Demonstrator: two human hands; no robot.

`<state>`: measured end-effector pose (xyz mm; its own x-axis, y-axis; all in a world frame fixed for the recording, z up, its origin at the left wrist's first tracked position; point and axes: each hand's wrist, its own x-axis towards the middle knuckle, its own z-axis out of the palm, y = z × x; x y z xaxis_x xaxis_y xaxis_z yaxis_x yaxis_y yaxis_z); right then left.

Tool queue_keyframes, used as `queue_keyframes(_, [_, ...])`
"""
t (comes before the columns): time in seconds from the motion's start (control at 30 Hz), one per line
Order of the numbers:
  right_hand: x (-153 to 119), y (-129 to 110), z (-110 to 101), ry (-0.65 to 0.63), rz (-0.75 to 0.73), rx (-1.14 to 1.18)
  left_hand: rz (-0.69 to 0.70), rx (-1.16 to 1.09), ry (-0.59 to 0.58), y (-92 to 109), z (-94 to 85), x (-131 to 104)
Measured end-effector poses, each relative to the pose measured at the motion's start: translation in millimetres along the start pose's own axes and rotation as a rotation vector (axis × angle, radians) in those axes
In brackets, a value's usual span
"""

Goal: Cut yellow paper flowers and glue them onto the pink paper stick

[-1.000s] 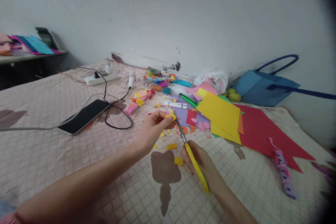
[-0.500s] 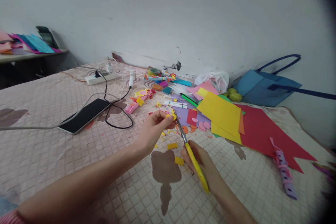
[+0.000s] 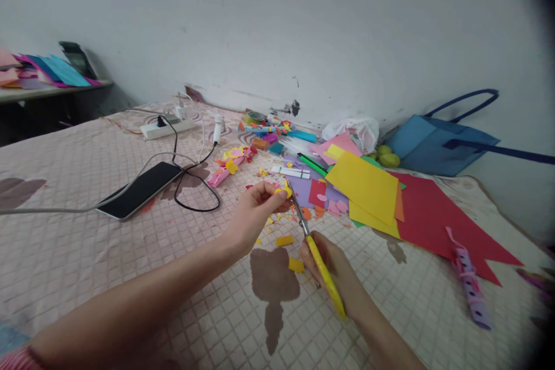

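Note:
Between thumb and fingers, my left hand pinches a small yellow paper piece with a rounded edge. Yellow-handled scissors are in my right hand, their blades pointing away from me and reaching the yellow piece. How far the blades are parted is too small to tell. Below the blades lie two yellow paper strips on the checked cloth. Tiny paper scraps and orange and pink cut-outs are scattered just beyond my hands.
Yellow sheets overlap a large red sheet on the right, near a purple paper roll. A blue bag leans against the wall. To the left are a tablet-like black device, cables and a power strip.

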<state>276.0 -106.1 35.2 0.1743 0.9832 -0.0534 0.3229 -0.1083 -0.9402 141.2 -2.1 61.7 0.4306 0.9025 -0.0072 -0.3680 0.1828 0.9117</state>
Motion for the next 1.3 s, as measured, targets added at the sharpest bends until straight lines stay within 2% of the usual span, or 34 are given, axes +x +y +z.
queue_keyframes(0.4, [-0.8, -2.4, -1.9, 0.000, -0.028, -0.045, 0.010, -0.005, -0.002, -1.9, -0.7, 0.0])
queue_keyframes(0.63, [1.8, 2.2, 1.4, -0.008, 0.023, 0.074, 0.014, 0.015, -0.027, -0.7, -0.9, 0.8])
queue_keyframes(0.7, [3.8, 0.7, -0.3, 0.019, 0.047, 0.140, -0.025, 0.071, -0.077, -1.4, -1.4, 1.1])
queue_keyframes(0.9, [10.3, -2.7, -12.9, 0.135, 0.064, 0.274, -0.258, 0.266, -0.329, -11.1, -3.3, 1.8])
queue_keyframes(1.03, [10.4, -1.7, -13.6, 0.161, 0.020, 0.285, -0.292, 0.371, -0.438, -16.5, -3.1, -0.1])
queue_keyframes(1.13, [10.0, -2.9, -10.8, 0.188, 0.006, 0.217, -0.288, 0.463, -0.464, -20.4, -2.7, -3.2])
queue_keyframes(1.3, [10.6, -4.8, -8.7, 0.286, -0.004, 0.099, -0.191, 0.546, -0.433, -27.9, -4.7, -4.9])
